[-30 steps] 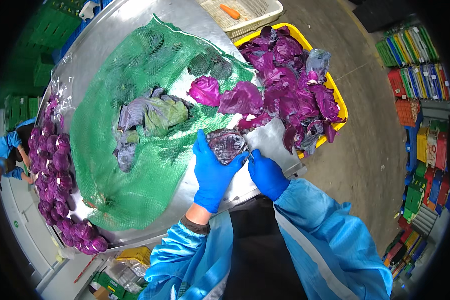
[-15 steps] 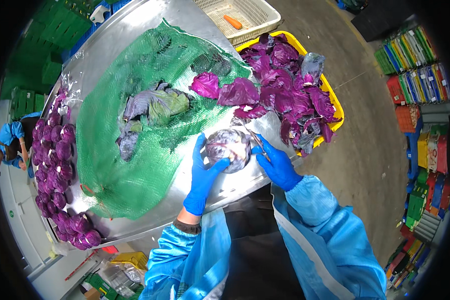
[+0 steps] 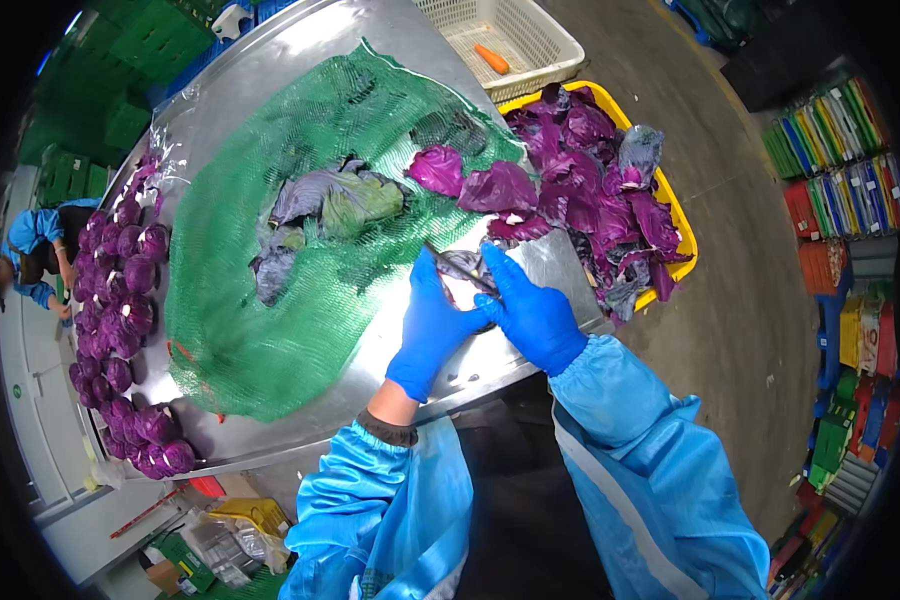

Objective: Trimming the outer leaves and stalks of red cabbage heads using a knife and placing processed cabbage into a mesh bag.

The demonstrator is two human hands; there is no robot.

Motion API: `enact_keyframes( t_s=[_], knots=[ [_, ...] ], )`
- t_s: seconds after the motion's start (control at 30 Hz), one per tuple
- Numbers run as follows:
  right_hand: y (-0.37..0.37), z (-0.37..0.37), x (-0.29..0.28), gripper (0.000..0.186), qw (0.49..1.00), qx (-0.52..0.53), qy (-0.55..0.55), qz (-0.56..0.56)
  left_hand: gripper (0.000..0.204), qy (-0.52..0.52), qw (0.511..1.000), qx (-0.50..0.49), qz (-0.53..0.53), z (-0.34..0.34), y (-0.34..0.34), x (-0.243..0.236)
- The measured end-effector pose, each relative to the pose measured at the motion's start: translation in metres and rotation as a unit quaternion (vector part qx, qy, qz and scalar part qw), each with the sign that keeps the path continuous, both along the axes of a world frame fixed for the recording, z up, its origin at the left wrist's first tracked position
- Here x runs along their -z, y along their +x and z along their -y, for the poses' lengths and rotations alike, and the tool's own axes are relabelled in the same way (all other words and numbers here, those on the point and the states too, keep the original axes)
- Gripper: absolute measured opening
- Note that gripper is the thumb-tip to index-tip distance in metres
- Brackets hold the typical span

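Note:
Between my gloved hands, at the near edge of the metal table, sits a red cabbage (image 3: 459, 292), mostly covered by the blue gloves. My left hand (image 3: 432, 333) is closed around its left side. My right hand (image 3: 533, 316) comes from the right, closed on a slim dark knife (image 3: 458, 266) whose blade lies slantwise across the cabbage. The knife's handle is hidden in the glove. Just beyond, loose purple leaves (image 3: 498, 188) lie on a green mesh sack (image 3: 260, 340). Darker greenish outer leaves (image 3: 345, 205) rest on the sack farther left.
A yellow crate (image 3: 683, 232) heaped with purple leaves stands at the table's right edge. Behind it, a cream basket (image 3: 560, 55) holds a carrot (image 3: 491, 59). Trimmed cabbages (image 3: 120, 325) line the table's left edge. A person in blue (image 3: 36, 232) works at the far left.
My right hand has moved left onto the cabbage, bringing the knife across it. My hands now nearly touch, and more of the cabbage is covered. The whole view has shifted slightly.

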State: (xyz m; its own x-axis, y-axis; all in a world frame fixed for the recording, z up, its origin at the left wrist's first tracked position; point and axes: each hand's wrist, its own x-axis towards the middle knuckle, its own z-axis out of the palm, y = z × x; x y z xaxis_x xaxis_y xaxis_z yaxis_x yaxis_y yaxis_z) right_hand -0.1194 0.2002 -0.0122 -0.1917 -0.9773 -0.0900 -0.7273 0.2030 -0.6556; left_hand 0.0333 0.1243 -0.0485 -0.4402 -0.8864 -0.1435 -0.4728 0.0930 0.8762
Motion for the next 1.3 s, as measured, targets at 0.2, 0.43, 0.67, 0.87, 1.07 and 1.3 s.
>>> enact_keyframes(
  t_s=[0.2, 0.43, 0.67, 0.87, 1.07, 1.3],
  knots=[
    [-0.028, 0.041, 0.012, 0.051, 0.988, 0.100, 0.089, 0.079, 0.128, -0.066, 0.995, 0.003, 0.073, -0.012, -0.003, -0.019],
    [-0.045, 0.038, 0.046, 0.041, 0.972, 0.203, 0.059, 0.103, 0.127, 0.027, 0.992, 0.017, -0.124, -0.015, 0.033, -0.006],
    [-0.041, 0.021, 0.000, 0.051, 0.967, 0.178, -0.180, -0.016, 0.121, -0.022, 0.990, 0.139, -0.033, 0.004, 0.033, -0.018],
    [-0.018, 0.008, -0.004, 0.037, 0.987, 0.089, 0.076, 0.111, 0.123, -0.093, 0.995, 0.029, -0.012, -0.026, 0.009, -0.008],
    [-0.064, -0.023, 0.052, 0.032, 0.986, 0.152, 0.017, 0.073, 0.122, 0.049, 0.992, -0.084, -0.083, -0.024, -0.004, 0.005],
    [-0.032, -0.011, 0.013, 0.061, 0.990, 0.034, -0.114, 0.075, 0.129, -0.021, 0.998, 0.064, 0.021, -0.012, 0.001, 0.001]
  ],
)
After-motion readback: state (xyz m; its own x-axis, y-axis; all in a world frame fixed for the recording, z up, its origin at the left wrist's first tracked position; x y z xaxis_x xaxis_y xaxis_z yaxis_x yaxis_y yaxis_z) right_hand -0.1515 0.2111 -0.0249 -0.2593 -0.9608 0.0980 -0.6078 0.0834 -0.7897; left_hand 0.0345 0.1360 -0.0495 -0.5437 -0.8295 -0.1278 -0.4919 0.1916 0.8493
